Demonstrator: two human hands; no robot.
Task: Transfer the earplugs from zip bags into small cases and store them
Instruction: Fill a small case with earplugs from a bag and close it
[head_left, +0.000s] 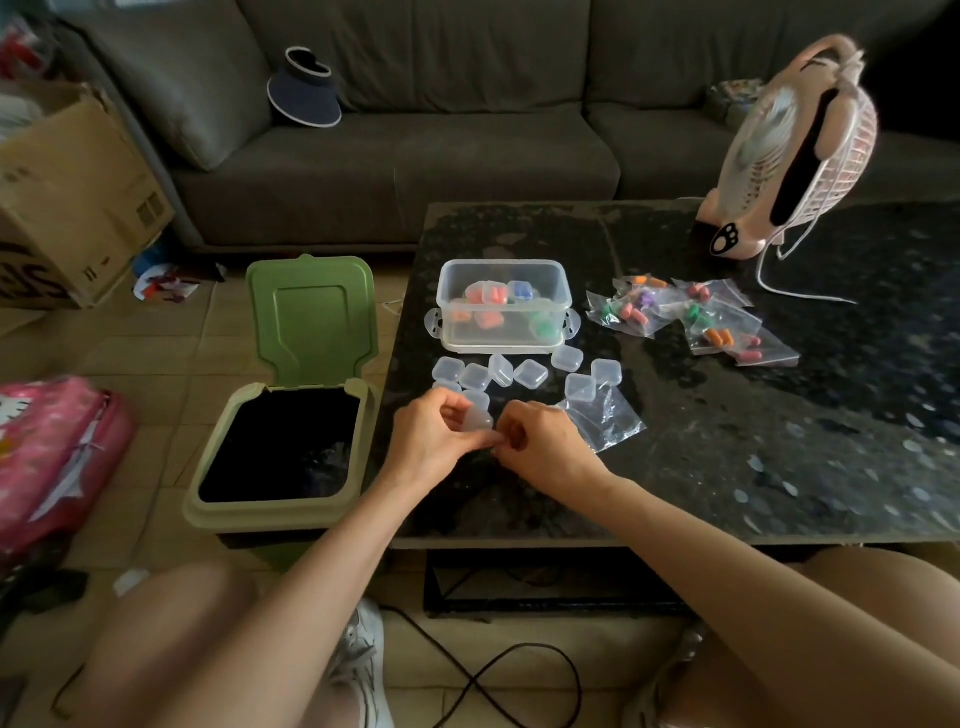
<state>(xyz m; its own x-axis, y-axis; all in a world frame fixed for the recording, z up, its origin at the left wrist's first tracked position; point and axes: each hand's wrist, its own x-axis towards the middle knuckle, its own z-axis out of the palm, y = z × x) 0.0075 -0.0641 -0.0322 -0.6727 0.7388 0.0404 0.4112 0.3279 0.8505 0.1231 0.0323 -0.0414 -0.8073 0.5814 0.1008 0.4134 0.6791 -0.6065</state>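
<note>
The left hand (435, 440) and right hand (543, 449) both pinch a small clear case (479, 420) low over the bench (727, 467), beside an empty zip bag (610, 421) and the loose cases (530, 373).

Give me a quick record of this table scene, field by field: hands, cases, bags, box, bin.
left hand: holds a small case
right hand: fingers curled beside that case; grip hidden
empty cases: clustered on table before the storage box
storage box: open, filled cases inside
zip bags: earplugs inside, right of box
empty bag: by right hand
bin: lid up, left of table
</note>
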